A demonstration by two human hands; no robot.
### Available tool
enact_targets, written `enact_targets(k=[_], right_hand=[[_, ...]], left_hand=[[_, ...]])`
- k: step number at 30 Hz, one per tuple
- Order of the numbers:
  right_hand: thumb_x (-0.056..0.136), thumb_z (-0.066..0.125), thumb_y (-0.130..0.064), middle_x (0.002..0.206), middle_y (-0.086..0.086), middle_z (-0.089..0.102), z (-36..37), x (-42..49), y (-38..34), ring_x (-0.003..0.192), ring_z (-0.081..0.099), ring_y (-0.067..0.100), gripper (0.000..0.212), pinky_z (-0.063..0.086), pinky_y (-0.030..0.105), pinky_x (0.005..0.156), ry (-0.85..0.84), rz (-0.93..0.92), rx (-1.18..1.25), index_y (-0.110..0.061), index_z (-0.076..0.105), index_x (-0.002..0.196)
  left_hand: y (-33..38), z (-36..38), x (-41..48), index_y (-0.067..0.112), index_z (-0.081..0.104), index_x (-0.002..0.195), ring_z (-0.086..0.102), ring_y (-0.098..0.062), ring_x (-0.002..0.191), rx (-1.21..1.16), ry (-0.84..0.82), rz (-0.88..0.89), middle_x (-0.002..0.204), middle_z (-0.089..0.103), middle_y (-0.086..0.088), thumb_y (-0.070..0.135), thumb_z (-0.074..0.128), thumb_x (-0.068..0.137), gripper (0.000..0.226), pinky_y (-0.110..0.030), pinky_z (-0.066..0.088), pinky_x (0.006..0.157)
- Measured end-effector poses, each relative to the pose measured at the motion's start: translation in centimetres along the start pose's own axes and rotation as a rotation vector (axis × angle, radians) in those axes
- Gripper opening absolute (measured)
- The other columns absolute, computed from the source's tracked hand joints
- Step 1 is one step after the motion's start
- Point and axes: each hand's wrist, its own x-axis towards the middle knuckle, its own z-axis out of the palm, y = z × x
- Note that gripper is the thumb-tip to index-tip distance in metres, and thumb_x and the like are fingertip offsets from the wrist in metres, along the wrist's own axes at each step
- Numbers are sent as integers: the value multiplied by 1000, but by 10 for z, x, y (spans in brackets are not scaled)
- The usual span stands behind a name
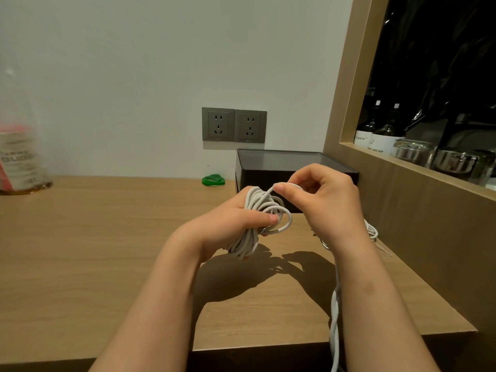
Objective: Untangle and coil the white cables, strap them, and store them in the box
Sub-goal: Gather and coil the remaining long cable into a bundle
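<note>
One twisted white cable (335,315) hangs over the near edge of the table (107,237). Above the table, the left hand (236,218) squeezes a white cable coil (248,242), and the right hand (331,202) pinches a strand (266,194) at its top. Just behind sits the black box (279,170), by the wall (134,76).

A wooden bench (107,251) is being occupied by a black box (268,175) at the back right, a green ring (213,180) just left of it, a blurred clear container (18,162) at the far left, and a loose white cable (371,230) by the right-hand panel.
</note>
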Motion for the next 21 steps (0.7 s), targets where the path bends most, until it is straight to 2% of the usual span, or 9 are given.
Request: enact_targets(k=[3,5,8,10,14,15,18,21], right_hand=[[79,69,-36,67,-9,59,6,0,-1,63,55,5,14,45,17,55,24,-6,16,-25,62,73],[82,65,-35,71,-9,60,11,-2,-1,67,55,5,13,45,17,57,27,-25,13,-23,62,77],[89,58,-31,80,-6,61,16,-3,-1,74,55,6,11,44,21,61,14,-46,38,-23,62,82],[92,52,-34,80,-3,60,20,-2,2,76,56,9,18,46,26,62,14,-41,39,-22,62,84],[91,37,-50,73,0,57,25,-3,8,70,53,13,41,41,30,59,108,-25,1,-19,59,79],[88,33,-54,72,-1,56,26,-4,9,69,52,12,45,41,30,59,130,-22,20,-19,59,78],[90,32,-55,73,-11,55,25,-4,13,70,52,1,40,38,13,58,131,-36,94,-24,57,79],[88,36,-56,77,-14,56,19,-3,17,73,52,-7,36,36,4,60,28,-26,121,-27,56,80]], left_hand=[[2,-1,0,17,50,112,60,-2,64,-96,16,2,88,59,-1,13,58,88,26,-17,47,58],[3,0,0,15,51,111,61,-1,60,-139,42,-2,86,58,-1,11,58,89,24,-16,47,55],[3,1,1,15,50,112,59,-8,74,-89,90,10,93,58,-4,13,58,89,25,-20,48,62],[3,3,1,16,49,114,57,-12,79,-72,85,15,98,57,-6,13,57,89,26,-22,48,66],[6,10,0,19,49,104,54,-17,83,-40,-15,5,96,54,-7,6,58,86,24,-28,50,73],[6,11,0,19,48,102,53,-17,81,-32,-48,-2,94,53,-8,3,58,85,25,-27,50,70],[10,11,-4,19,47,100,56,-12,67,-95,-193,-74,86,55,-7,-1,58,83,28,-19,50,52],[10,12,-6,19,47,101,59,-11,62,-62,-390,-156,82,58,-6,-2,58,83,30,-22,53,51]])
